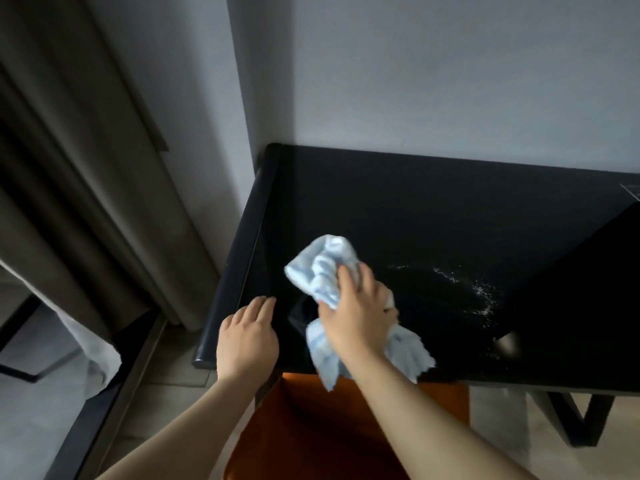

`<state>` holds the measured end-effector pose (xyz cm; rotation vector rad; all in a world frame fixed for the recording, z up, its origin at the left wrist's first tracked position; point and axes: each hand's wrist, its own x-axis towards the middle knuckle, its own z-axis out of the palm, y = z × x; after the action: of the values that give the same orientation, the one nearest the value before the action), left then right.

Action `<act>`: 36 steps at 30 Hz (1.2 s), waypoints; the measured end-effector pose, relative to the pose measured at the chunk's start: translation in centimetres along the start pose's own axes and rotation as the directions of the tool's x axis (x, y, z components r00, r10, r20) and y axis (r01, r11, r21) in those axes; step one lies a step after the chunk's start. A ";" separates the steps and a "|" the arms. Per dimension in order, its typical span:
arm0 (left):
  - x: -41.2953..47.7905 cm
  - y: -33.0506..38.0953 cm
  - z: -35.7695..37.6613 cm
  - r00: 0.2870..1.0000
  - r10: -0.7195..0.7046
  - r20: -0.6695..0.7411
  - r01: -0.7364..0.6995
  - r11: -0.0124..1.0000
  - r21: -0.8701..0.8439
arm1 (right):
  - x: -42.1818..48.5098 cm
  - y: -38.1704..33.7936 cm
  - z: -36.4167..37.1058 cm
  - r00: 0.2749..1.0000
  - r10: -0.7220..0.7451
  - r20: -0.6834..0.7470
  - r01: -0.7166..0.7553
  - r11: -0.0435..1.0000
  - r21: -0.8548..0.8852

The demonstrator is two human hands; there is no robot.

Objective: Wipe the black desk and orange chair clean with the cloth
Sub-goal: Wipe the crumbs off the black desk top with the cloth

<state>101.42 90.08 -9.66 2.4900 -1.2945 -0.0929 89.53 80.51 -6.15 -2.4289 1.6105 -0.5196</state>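
Right hand (356,317) fist clamped on crumpled pale-blue cloth (325,268), pressed on glossy black desk (433,209) near-left. Left hand (247,337) flat, empty, at near-left edge. Orange chair (311,427) below.

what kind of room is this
Probably a hotel room or bedroom corner: a glossy black desk set against a plain wall, an orange chair tucked under it, and heavy floor-length curtains.

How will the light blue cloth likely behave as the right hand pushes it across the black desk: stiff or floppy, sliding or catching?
Probably floppy: the cloth bunches under the right hand, and its loose end droops over the desk edge. It looks light for its bulk. It should slide easily on the glossy top, though the droplets nearby might make it drag a little.
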 end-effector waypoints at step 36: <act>0.4 9.0 3.7 0.968 -0.206 0.142 0.218 0.973 -0.080 | -1.5 7.2 -0.1 0.969 -0.181 0.165 0.197 0.977 -0.084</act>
<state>93.83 83.96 -10.18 2.5684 -1.0397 -0.3681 82.80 79.04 -8.74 -2.6400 1.3823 -0.2720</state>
